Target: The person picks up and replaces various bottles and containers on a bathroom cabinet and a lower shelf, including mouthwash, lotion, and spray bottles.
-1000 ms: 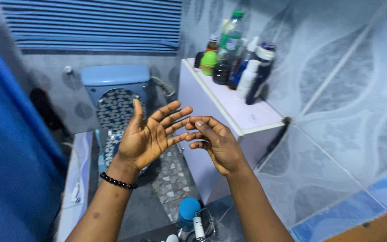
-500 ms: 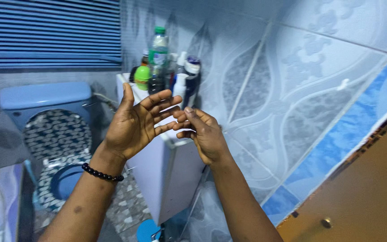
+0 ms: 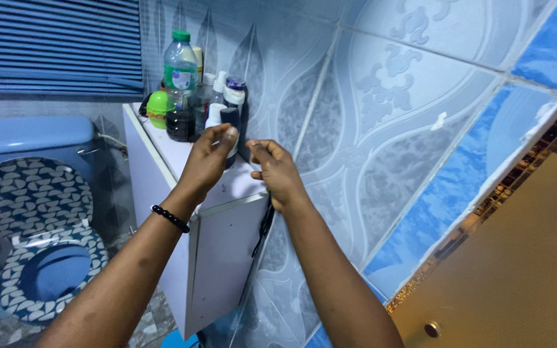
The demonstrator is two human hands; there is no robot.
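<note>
My left hand (image 3: 206, 161), with a black bead bracelet on its wrist, reaches over the top of a white cabinet (image 3: 217, 258). Its fingertips lie against a dark bottle (image 3: 232, 119) at the front of a cluster of toiletries. Whether the fingers grip the bottle is hidden by the back of the hand. My right hand (image 3: 275, 173) hovers just to the right, over the cabinet's corner. Its fingers are curled together with nothing in them. Behind the dark bottle stand a white spray bottle (image 3: 214, 113) and a tall clear bottle with a green cap (image 3: 180, 67).
A green round container (image 3: 157, 107) sits at the cabinet's back left. A toilet with a patterned seat (image 3: 8, 283) and raised lid stands at the left, under blue blinds (image 3: 53, 45). A tiled wall (image 3: 388, 129) runs on the right, down to a brown door (image 3: 523, 270).
The view has swung right and closer to the cabinet. My left hand has turned from palm-open to reaching onto the dark bottle. My right hand has moved forward over the cabinet corner.
</note>
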